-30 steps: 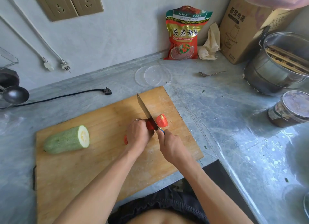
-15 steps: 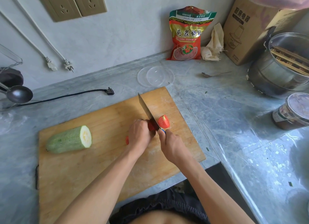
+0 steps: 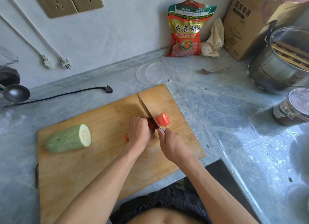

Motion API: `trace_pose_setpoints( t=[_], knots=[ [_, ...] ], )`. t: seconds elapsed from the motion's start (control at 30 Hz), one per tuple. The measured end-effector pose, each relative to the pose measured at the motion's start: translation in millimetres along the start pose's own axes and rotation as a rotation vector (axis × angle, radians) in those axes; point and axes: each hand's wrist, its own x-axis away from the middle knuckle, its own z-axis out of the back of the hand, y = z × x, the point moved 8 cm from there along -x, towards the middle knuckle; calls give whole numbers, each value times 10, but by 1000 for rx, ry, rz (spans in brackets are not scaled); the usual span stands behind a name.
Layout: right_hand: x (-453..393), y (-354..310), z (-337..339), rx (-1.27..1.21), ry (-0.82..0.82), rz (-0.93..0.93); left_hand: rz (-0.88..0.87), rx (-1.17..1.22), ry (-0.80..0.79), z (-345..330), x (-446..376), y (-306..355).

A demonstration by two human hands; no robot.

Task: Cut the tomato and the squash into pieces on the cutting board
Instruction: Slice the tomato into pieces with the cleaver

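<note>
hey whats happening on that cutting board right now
A person is slicing a red tomato on a wooden cutting board. The left hand holds the tomato steady while the right hand grips a dark-bladed kitchen knife with its blade down in the tomato. One cut red tomato wedge lies just right of the blade. The pale green squash half lies untouched at the board's left side.

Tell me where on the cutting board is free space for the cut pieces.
Bare wood lies between the squash and the left hand, and along the cutting board's near edge. Around the knife and tomato pieces it is crowded.
</note>
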Motion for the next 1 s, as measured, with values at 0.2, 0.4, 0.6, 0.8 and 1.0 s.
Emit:
trace_pose_setpoints(
  t=[0.2,0.4,0.6,0.8,1.0],
  knots=[
    [72,72,-20,36,-48,-37,15,12,58,-12,-7,-28],
    [-21,-22,-20,0,-9,-22,-2,9,19,-60,-15,-66],
    [91,48,-91,98,-12,1,-1,-7,44,-70,-26,-98],
    [-22,-36,-66,9,7,-9,-17,18,27,-86,-16,-106],
    [12,-15,-115,49,7,25,-37,42,1,-95,-22,-119]
  ],
)
